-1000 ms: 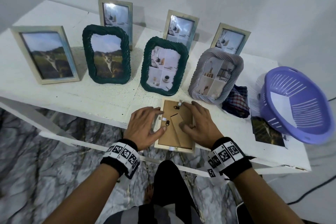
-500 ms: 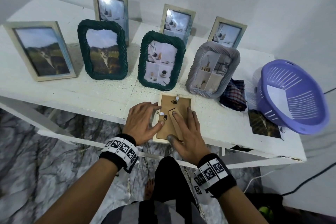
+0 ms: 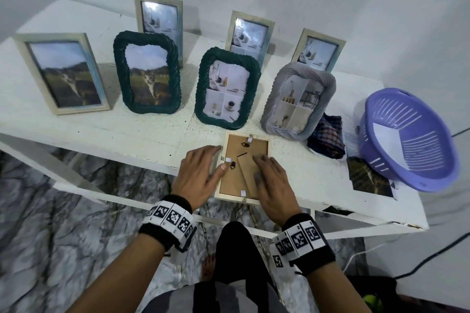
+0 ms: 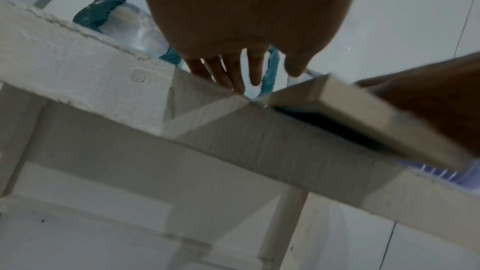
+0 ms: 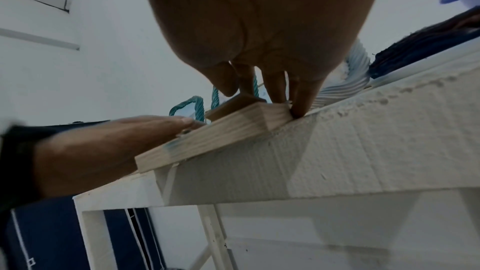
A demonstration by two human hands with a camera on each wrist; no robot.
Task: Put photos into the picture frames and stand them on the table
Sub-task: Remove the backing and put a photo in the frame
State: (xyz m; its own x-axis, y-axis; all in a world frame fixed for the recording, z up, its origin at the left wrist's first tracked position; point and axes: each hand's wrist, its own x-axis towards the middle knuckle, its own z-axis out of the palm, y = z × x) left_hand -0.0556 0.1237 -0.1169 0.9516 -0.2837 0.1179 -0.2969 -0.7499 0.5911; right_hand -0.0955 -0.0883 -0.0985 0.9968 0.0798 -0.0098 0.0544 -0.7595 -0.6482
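Since the earlier frames, the right hand (image 3: 273, 183) had withdrawn from the frame's upper edge toward its near right corner, fingers now extended flat across the backing and the folded stand. Face down at the front edge of the white table (image 3: 106, 132) lay the wooden picture frame (image 3: 237, 175), its brown backing upward and its near end just over the edge. The left hand (image 3: 199, 175) rested beside the frame's left side, fingers straight, thumb tip at the small metal tab on that side. Neither hand gripped anything. In the right wrist view, the right fingertips (image 5: 298, 108) pressed at the frame's corner. Behind the frame stood seven filled frames in two rows. To the right lay a folded checked cloth (image 3: 326, 138), a loose photo (image 3: 368, 178) flat on the table, and a purple basket (image 3: 409, 134) partly overlapping it.
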